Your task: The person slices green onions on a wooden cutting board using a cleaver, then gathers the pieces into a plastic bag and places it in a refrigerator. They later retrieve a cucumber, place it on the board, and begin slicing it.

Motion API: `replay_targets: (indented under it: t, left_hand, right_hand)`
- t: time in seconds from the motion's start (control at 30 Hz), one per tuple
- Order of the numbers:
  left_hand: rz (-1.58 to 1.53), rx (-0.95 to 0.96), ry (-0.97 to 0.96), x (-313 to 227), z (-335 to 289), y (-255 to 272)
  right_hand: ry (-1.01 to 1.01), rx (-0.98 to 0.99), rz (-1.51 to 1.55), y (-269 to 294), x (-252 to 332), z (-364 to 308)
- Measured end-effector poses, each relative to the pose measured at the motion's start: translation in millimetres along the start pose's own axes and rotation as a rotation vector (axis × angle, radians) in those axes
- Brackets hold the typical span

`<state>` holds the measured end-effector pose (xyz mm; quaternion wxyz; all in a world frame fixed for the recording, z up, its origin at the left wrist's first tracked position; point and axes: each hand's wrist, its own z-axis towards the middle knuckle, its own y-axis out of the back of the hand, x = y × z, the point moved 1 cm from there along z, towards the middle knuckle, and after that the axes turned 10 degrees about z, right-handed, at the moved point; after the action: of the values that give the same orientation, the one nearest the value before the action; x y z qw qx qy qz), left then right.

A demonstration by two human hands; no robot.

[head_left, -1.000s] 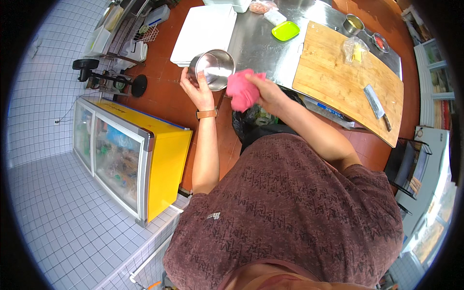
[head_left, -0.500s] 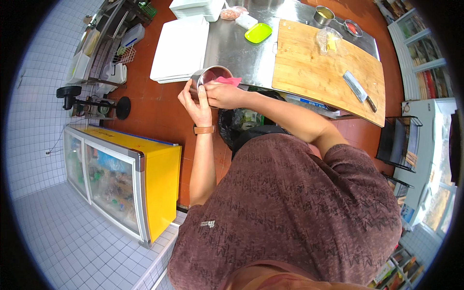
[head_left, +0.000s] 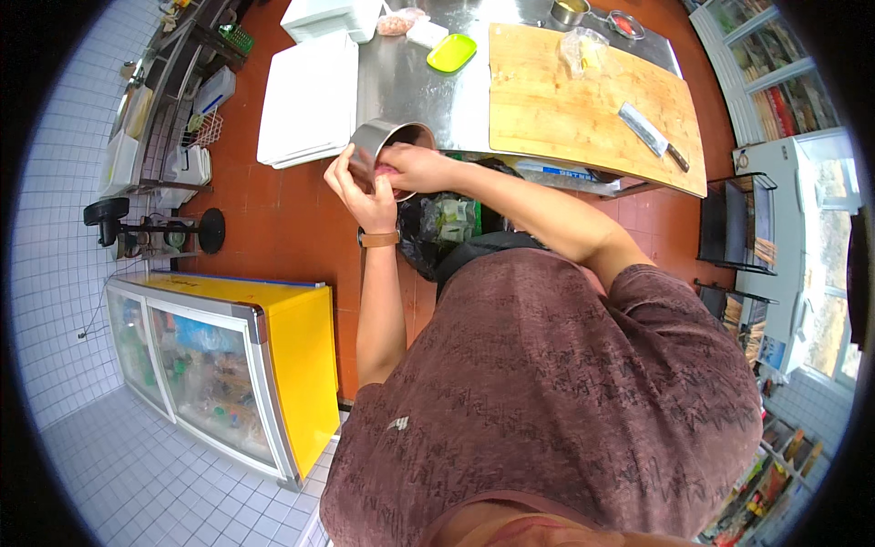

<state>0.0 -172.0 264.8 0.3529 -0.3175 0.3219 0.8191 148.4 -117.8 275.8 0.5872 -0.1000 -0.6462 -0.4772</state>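
A round steel pot (head_left: 368, 136) is tilted with its mouth toward me, just off the near edge of the steel table. My left hand (head_left: 372, 205) grips its side, fingers wrapped round the outer wall and thumb near the rim. My right hand (head_left: 416, 170) reaches into the mouth of the pot, its fingers closed on a pink cloth (head_left: 386, 171). Most of the cloth is hidden by that hand and the pot wall.
On the steel table (head_left: 401, 82) lie a wooden cutting board (head_left: 556, 109) with a cleaver (head_left: 647, 132) and a plastic bag (head_left: 583, 55), a green tray (head_left: 452, 53) and stacked white lids (head_left: 310, 100). A black-bagged bin (head_left: 417, 237) stands below; a yellow display freezer (head_left: 305, 356) is at left.
My right hand has pushed deeper into the pot, and the cloth that stuck out past the rim is now mostly inside. The pot has turned slightly; the whole view has shifted.
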Motion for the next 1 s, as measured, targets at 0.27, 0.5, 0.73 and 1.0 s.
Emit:
replay_targets:
  t: [0.27,0.5,0.73,1.0]
  left_hand:
    - [0.051,-0.068,-0.007,7.9,27.2,13.9]
    - [0.720,-0.008,-0.138,-18.9,-0.7,-12.1]
    - [0.232,0.201,0.589,-19.6,-69.9,-138.2]
    - [-0.467,0.543,1.240,-37.5,-115.6,-322.2]
  right_hand:
    - [-0.301,0.151,0.427,-6.4,-69.5,-109.3]
    - [-0.290,-0.003,1.312,67.3,-150.7,-77.7]
    - [-0.212,-0.216,0.508,172.8,-208.2,-127.7]
    - [-0.832,-0.559,0.732,275.4,-264.9,-445.3]
